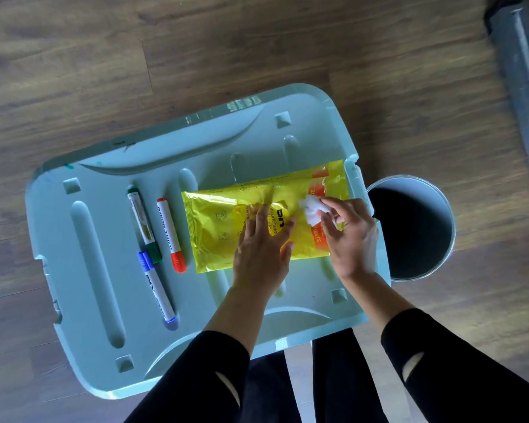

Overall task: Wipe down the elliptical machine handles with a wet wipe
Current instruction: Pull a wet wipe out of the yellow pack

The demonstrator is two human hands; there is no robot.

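The crumpled white wet wipe (pixel 310 210) sits at the right end of the flat yellow plastic wipe pack (pixel 217 227), pinched between the thumb and fingertips of the right hand (pixel 350 236). The left hand (pixel 261 248) lies flat on the pack with its fingers straight, pressing it down onto the pale blue-green plastic bin lid (pixel 287 141). The likeliest trouble is a second sheet trailing out with the first if the pull is fast or the left hand's pressure slackens. The pack could also lift or skid on the smooth lid, towards the green-capped marker (pixel 142 221), the red-capped marker (pixel 170 233) and the blue-capped marker (pixel 158 291) lying beside it. A thin pinch on damp tissue may tear it or let it slip, and the open round bin (pixel 409 178) stands just beyond the lid's right edge, ready to catch a dropped wipe. The pack's flap, if left open, would let the remaining sheets dry. The machine's handles are not in view, only a grey machine part (pixel 519 65) at the upper right.
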